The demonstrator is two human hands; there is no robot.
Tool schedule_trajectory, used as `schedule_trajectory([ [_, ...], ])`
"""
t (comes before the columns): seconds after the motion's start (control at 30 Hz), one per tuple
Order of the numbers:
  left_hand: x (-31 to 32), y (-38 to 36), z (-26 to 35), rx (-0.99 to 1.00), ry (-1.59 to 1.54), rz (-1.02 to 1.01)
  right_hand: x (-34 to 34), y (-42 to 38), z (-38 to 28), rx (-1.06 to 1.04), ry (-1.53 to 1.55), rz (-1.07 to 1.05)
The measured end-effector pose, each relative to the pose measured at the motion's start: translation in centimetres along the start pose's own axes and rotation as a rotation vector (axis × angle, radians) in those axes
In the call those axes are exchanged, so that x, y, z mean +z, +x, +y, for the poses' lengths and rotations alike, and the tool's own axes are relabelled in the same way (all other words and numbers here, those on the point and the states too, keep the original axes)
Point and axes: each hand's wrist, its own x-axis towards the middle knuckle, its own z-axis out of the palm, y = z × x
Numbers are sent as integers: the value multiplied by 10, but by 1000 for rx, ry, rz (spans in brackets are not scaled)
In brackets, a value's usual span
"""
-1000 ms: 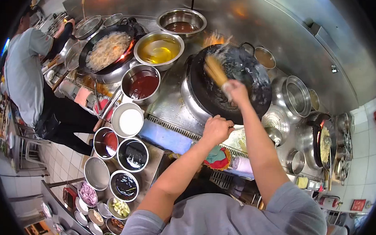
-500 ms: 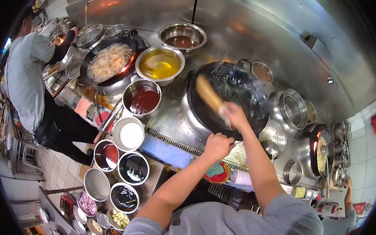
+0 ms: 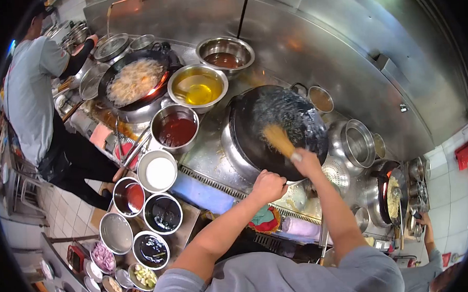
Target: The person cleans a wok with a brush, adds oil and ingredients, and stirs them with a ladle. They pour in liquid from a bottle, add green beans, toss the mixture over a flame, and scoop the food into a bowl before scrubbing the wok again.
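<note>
My right hand point(image 3: 306, 162) is wrapped round the handle end of a bamboo wok brush point(image 3: 278, 139), its bristles down in the large black wok point(image 3: 250, 150). Wet streaks shine on the wok's inner surface. At the wok's near edge my left hand point(image 3: 270, 186) is closed on the rim or near handle; the fingers hide which. A perforated strainer point(image 3: 336, 173) lies right of the wok, partly behind my right forearm.
To the left stand a bowl of yellow oil point(image 3: 198, 87), a pot of red sauce point(image 3: 175, 127) and several sauce pots. Food bubbles in another wok point(image 3: 135, 82) over flame. A co-worker point(image 3: 36, 103) stands at left; another person's hand point(image 3: 424, 223) shows at right.
The brush has swept from the wok's upper left towards its middle and near side, tilting differently. My left hand keeps its hold on the wok. The whole view has shifted slightly.
</note>
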Motion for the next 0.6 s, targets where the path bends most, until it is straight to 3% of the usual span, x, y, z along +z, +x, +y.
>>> schedule_trajectory([
  [0.07, -1, 0, 1, 8, -1, -14, -34, -34, 20, -37, -68, -79],
  [0.13, -3, -1, -1, 5, 7, -25, -71, -11, 54, 25, -287, -196],
  [0.2, -3, 1, -4, 16, -32, -42, -83, 33, 39, 63, -331, 25],
  [0.23, 1, 0, -8, 37, -59, -60, -65, 60, 35, 26, -340, 40],
  [0.27, 3, -2, -10, 52, -64, -63, -37, 81, 26, 193, -199, 51],
  [0.33, 3, 0, -14, 59, -42, -64, 8, 80, -9, 130, 35, 198],
  [0.37, 2, 3, -12, 41, 34, -138, 12, 63, -31, 179, 175, 149],
  [0.43, 1, 6, -12, 40, 11, -140, 29, 26, -32, 57, 255, 35],
  [0.5, -2, 11, -4, 64, 8, -164, -26, -35, -41, 43, 202, -142],
  [0.53, -6, 16, -1, 36, 41, -225, -43, -53, -28, 12, 142, -213],
  [0.6, -10, 26, 1, 14, 82, -286, -56, -61, 52, -149, 35, -117],
])
